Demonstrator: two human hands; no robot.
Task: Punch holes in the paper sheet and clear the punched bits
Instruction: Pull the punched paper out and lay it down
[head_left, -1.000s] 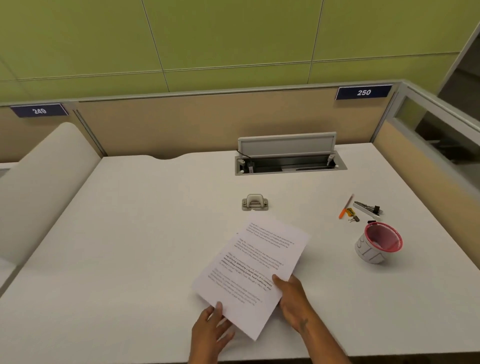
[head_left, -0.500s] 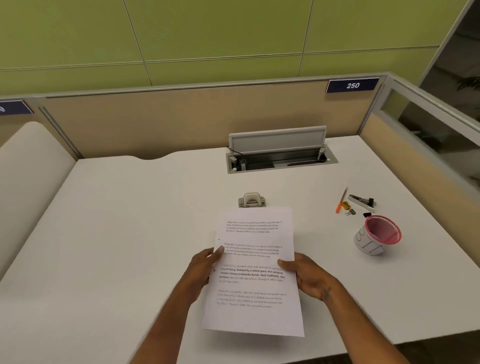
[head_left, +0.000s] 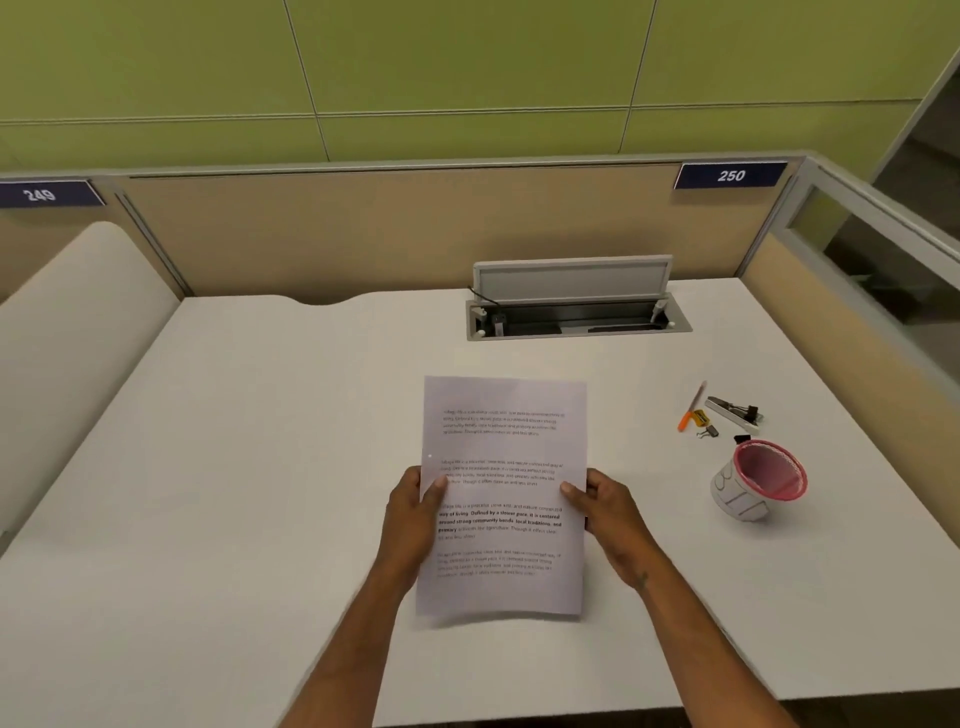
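Observation:
A white paper sheet (head_left: 503, 587) with several blocks of printed text is held upright-facing above the white desk (head_left: 249, 467). My left hand (head_left: 410, 514) grips its left edge, thumb on the front. My right hand (head_left: 605, 512) grips the right edge the same way. A small hole shows near the sheet's left margin. The grey hole punch that stood behind the sheet is hidden by the lifted paper.
An open cable tray (head_left: 576, 312) with a raised lid sits at the back of the desk. At the right lie an orange pen (head_left: 691, 410), a stapler-like tool with binder clips (head_left: 735, 413) and a tipped pink-rimmed paper cup (head_left: 758, 480). Partition walls enclose the desk.
The sheet went from lying slanted on the desk to being straightened and lifted off it. Both hands moved up to its side edges. The paper now covers the hole punch.

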